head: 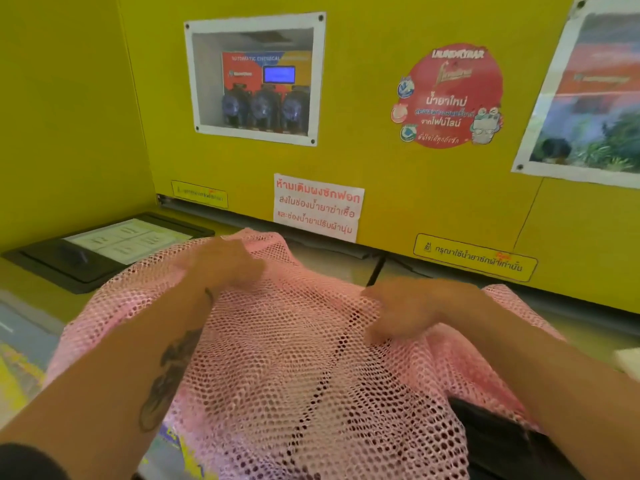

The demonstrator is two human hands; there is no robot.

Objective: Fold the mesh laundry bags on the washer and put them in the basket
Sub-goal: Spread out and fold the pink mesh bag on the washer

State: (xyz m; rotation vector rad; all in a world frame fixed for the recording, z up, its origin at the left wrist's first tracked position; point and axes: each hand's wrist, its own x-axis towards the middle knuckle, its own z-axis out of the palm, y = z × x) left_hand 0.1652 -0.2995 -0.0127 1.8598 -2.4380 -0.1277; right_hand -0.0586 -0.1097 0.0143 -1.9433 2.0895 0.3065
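Note:
A pink mesh laundry bag (294,358) lies spread over the washer top (346,268), bunched in folds and reaching to the frame's lower edge. My left hand (225,261) rests on its far left part, fingers curled into the mesh. My right hand (405,310) presses on the bag's right middle, fingers bent and pinching the fabric. Both hands are blurred. No basket is in view.
A black detergent drawer lid (104,247) with a white label sits at the back left of the washer. A yellow wall (381,188) with stickers and notices stands right behind. A dark object (502,445) lies at the lower right, partly under the bag.

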